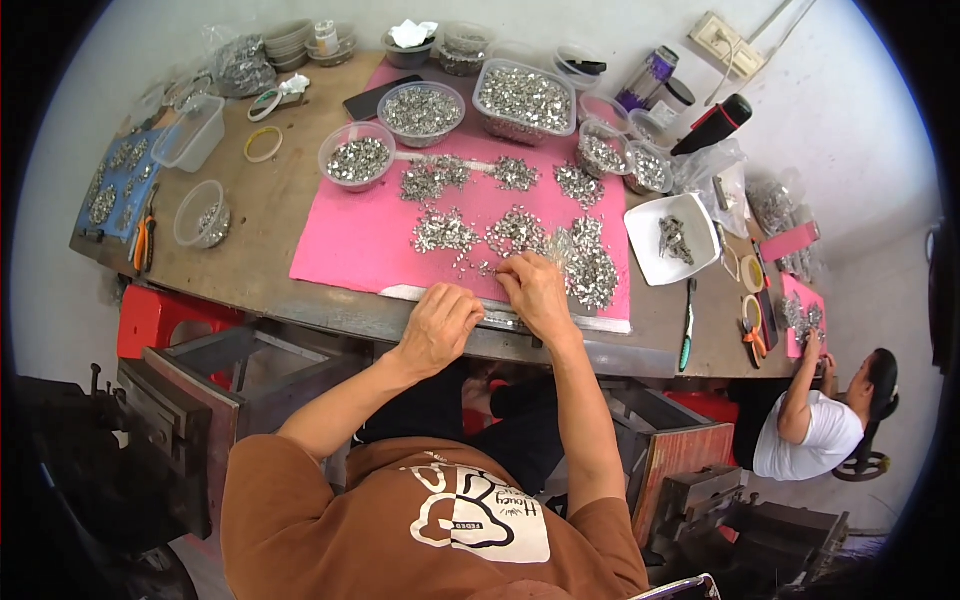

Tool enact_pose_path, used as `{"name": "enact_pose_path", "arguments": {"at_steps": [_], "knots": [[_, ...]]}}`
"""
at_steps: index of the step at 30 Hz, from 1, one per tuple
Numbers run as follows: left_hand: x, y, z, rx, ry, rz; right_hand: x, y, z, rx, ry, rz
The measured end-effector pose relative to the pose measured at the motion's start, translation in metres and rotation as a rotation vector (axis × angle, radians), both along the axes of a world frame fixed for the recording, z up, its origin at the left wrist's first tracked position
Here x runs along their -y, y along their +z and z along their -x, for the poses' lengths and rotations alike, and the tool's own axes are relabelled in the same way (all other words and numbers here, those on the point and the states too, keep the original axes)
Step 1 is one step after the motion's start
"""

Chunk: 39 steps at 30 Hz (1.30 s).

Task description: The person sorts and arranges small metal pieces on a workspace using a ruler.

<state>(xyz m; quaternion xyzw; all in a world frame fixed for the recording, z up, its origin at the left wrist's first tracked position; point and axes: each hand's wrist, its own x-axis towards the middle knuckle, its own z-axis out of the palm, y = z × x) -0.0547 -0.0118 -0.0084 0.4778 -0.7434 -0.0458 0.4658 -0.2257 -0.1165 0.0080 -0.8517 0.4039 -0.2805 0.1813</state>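
My left hand [437, 325] is closed in a pinch at the front edge of the pink mat [345, 235]. A thin silver chain-like strip [500, 321] runs from its fingertips toward my right hand [540, 297]. The right fingers are bent and pressed together over the mat, close to a few loose silver pieces. What they hold, if anything, is too small to make out. Beyond both hands lie several piles of small shiny metal pieces, among them a middle pile [516, 231] and a long pile [591, 265] on the right.
Tubs of metal pieces, including a rectangular one [525, 98] and a round one [422, 112], line the mat's far side. A white square dish [673, 238] stands right, near a green-handled tool [687, 325]. Orange-handled pliers [144, 232] lie left. Another person [815, 430] works far right.
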Motion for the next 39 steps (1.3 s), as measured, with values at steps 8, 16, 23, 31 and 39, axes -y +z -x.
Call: {"name": "enact_pose_path", "arguments": {"at_steps": [8, 16, 23, 31, 39], "knots": [[-0.011, -0.004, -0.002, 0.081, 0.044, 0.093, -0.006, 0.004, 0.004, 0.023, -0.005, -0.007], [0.058, 0.007, -0.023, 0.176, 0.076, -0.047, -0.058, 0.021, 0.012, 0.247, 0.055, -0.169], [0.071, -0.002, -0.025, 0.198, 0.020, -0.140, -0.065, 0.011, 0.009, 0.267, 0.077, -0.059], [0.050, 0.025, -0.030, -0.341, -0.081, -0.421, -0.070, 0.007, 0.006, 0.164, 0.070, 0.076], [0.024, 0.017, -0.025, -0.617, -0.098, -0.275, -0.072, 0.018, 0.011, 0.107, 0.104, 0.159]]}}
